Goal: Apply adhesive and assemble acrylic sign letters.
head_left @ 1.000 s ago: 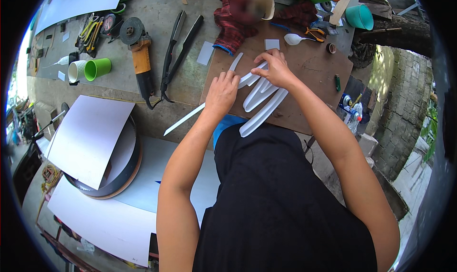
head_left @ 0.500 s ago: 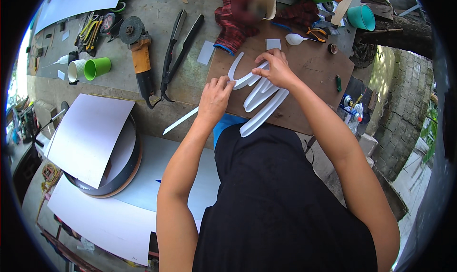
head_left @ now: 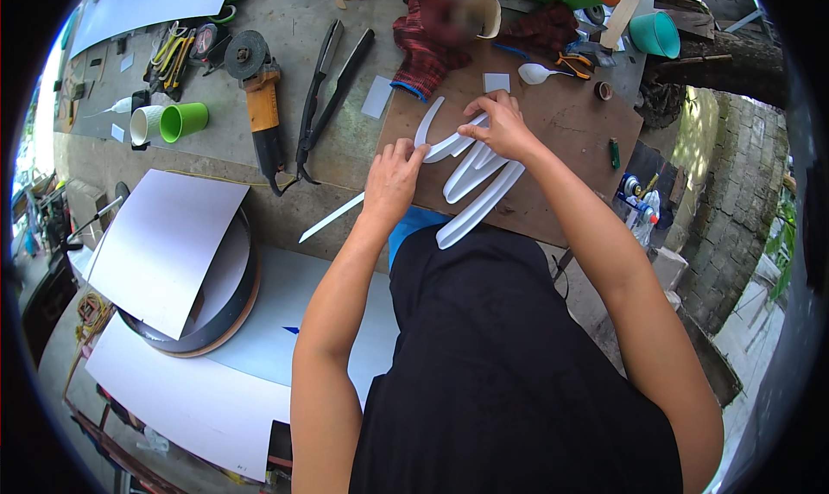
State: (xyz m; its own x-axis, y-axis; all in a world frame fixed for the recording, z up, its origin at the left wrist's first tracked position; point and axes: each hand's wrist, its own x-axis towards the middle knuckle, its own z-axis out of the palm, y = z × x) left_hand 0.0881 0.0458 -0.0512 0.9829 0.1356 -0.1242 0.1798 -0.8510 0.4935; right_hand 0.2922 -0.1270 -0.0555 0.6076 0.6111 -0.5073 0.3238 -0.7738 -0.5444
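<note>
My left hand [head_left: 390, 183] is closed on a thin white strip [head_left: 332, 217], whose free end sticks out toward the lower left. The fingertips meet the left end of a curved white channel-shaped piece [head_left: 452, 147]. My right hand [head_left: 503, 124] pinches the other end of that piece between thumb and fingers. A slim curved white arm [head_left: 427, 121] rises beside the left fingertips; whether it joins the held piece I cannot tell. Just below the right hand lie more white channel pieces [head_left: 466, 180] on the brown board, one long curved piece [head_left: 480, 207] reaching its near edge.
Left on the grey table lie an angle grinder [head_left: 261, 105], an opened black hair straightener [head_left: 321, 97] and a green cup [head_left: 183, 123]. The brown board [head_left: 553, 192] holds a white squeeze bottle [head_left: 535, 72] and orange-handled pliers [head_left: 573, 63]. Checked gloves [head_left: 423, 53] lie behind.
The view shifts slightly, so the table things sit a little farther right. Both hands keep nearly the same grip and place on the white pieces.
</note>
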